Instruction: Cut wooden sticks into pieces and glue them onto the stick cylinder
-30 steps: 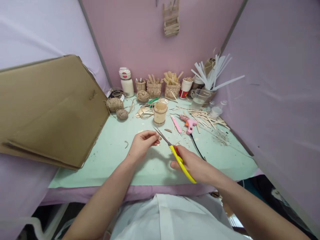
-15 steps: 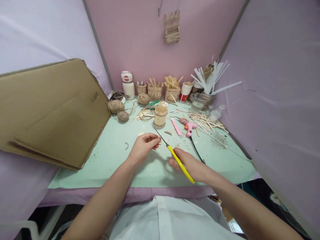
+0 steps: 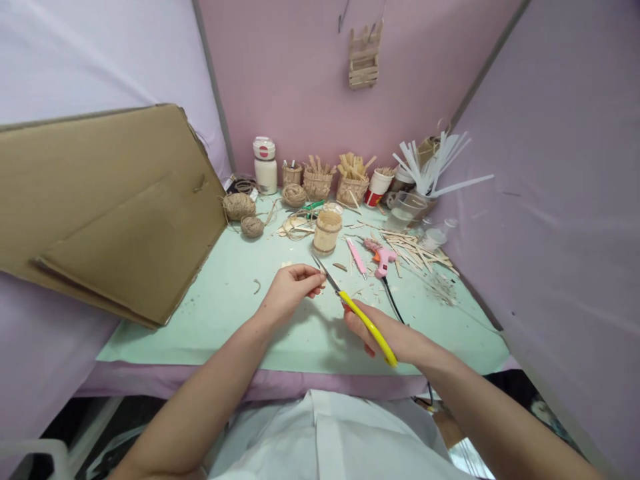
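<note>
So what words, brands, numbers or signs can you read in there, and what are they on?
None can be read.
White-and-red paper cup: something pale shows on the red part, too small and blurred to read.
White bottle with a round red spot near the top: no letters can be made out.
Pink plastic glue gun: no readable letters.
Yellow-handled metal scissors: no readable letters.

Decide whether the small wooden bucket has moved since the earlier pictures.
No. Judged by the slim pink tool, the wooden bucket stands in the same place, left of it; only the camera view has shifted.
</note>
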{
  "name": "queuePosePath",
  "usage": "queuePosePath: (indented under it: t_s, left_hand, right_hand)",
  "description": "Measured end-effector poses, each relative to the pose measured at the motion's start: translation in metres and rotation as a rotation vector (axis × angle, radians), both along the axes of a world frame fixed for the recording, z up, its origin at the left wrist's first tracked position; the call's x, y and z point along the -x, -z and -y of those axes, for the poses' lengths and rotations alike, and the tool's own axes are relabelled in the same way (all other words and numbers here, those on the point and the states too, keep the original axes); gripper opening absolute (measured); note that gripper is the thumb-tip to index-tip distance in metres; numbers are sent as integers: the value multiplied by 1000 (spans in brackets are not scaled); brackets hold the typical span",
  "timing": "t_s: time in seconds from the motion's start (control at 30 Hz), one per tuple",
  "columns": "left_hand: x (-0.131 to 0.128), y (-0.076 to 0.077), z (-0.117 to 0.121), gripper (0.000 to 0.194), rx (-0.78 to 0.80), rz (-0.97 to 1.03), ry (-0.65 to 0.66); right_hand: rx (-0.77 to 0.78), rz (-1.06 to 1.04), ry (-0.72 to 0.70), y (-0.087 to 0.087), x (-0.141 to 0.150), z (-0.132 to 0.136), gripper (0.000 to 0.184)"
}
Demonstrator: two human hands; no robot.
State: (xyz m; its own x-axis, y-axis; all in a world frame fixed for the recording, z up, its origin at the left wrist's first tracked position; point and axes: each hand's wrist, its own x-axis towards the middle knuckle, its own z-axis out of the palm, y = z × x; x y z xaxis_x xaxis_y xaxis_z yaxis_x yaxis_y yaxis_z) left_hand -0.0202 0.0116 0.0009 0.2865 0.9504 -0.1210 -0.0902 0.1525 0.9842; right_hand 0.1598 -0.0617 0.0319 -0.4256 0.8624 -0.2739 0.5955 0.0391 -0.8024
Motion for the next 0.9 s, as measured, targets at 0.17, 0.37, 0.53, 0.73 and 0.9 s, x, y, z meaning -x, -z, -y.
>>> queuePosePath:
  t_s: [0.17, 0.37, 0.53, 0.73, 0.9]
  left_hand:
    - [0, 0, 0, 25, 18, 23, -19]
    - [0, 0, 0, 26, 43, 23, -37]
    - [1, 0, 0, 28, 96, 21, -25]
    - [2, 1, -2, 30, 155, 37, -8]
    - [2, 1, -2, 30, 186, 32, -17]
  right_hand:
    - [44, 2, 27, 2, 0, -1, 39]
    - [108, -2, 62, 10, 0, -2, 40]
    - [126, 15, 66, 13, 2, -4, 43]
    - [157, 16, 118, 11, 6, -4, 46]
    - [197, 11, 134, 9, 7, -6, 47]
